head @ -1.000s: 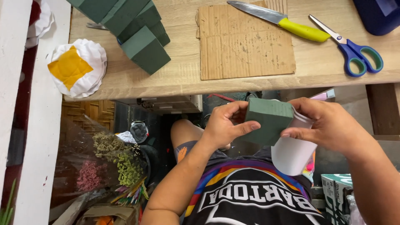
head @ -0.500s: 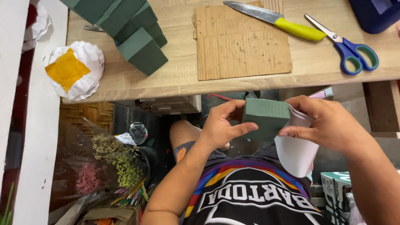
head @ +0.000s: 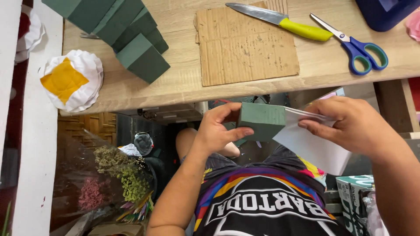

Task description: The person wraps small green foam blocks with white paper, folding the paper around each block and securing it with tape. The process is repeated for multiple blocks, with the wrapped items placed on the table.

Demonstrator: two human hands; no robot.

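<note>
Below the edge of a pale wooden counter (head: 183, 83), a dark green foam block (head: 261, 121) is held over the person's lap. The left hand (head: 217, 130) has its grip closed on the block's near end; the right hand (head: 350, 124) pinches a white paper sheet (head: 313, 146) against its other side. On the counter lie more foam blocks (head: 127, 39), a cardboard piece (head: 247, 48), a yellow-handled knife (head: 280, 19) and blue scissors (head: 356, 46).
</note>
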